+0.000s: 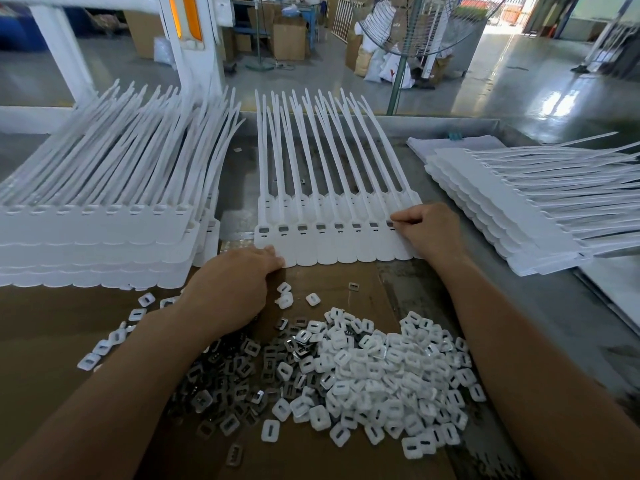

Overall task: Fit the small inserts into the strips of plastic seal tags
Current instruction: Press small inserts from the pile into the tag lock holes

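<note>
White strip of seal tags [346, 249] sits flat mid-table, just past the pile of inserts [363, 368] on the cardboard [41, 323]. Right hand [427, 232] is curled, fingertips pinching an insert [390, 223] at the strip's last slot. Left hand [239, 282] has bent fingers on the near edge, can't tell if it's gripping anything.

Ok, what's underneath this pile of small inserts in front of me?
Mostly a brown cardboard sheet, visible left of and before the pile of inserts; its right edge seems to lie on the grey metal table. What's beneath the heap's middle is covered.
</note>
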A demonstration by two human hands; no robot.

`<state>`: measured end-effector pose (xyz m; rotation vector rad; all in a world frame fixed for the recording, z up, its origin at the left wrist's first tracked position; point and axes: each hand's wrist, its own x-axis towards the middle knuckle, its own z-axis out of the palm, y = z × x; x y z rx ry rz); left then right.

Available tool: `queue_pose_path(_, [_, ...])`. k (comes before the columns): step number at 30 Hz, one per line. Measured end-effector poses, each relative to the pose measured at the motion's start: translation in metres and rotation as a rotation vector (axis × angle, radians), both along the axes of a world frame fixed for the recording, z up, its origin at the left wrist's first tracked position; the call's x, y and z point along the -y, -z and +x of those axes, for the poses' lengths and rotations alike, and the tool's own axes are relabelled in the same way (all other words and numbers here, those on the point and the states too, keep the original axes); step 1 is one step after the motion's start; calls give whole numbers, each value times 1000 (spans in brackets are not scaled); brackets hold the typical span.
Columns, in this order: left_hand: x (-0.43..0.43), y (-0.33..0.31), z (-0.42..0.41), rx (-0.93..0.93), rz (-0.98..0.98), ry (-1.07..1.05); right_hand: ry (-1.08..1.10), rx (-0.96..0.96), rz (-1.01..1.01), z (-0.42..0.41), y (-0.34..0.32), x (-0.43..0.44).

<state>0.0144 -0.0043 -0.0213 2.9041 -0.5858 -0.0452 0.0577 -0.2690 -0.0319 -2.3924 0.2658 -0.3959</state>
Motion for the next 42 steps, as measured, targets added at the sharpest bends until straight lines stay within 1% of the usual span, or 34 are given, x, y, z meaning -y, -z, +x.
queue_pose_path(2, [0, 0, 0, 0, 0, -3, -20, -7, 11, -2, -1, 0])
queue_pose_path(7, [0, 0, 0, 2, 5, -8, -57, -46, -81, -6, -3, 1])
queue_pose_path(11, [0, -1, -2, -3, 6, -11, -90, -65, -41, -12, -8, 1])
queue_pose_path(15, [2, -3, -1, -10, 6, -17, -259, -124, -27, -24, -25, -1])
queue_pose_path(18, [2, -4, -2, -14, 12, -19, -434, -248, -69, -37, -41, -17])
queue_pose_path(21, [3, -5, -1, -14, 12, -19, -538, -376, -161, -44, -45, -39])
queue_pose_path(27, [1, -4, -2, -22, 17, -18, -528, -508, -321, -49, -45, -62])
queue_pose_path(32, [2, -4, -1, -4, 8, -22, -559, -493, -394, -53, -46, -66])
queue_pose_path(37, [1, -2, -1, 1, -3, -19, -593, -461, -430, -55, -45, -67])
queue_pose_path(42, [-1, 0, -1, -3, -2, -21, -595, -476, -383, -51, -42, -65])
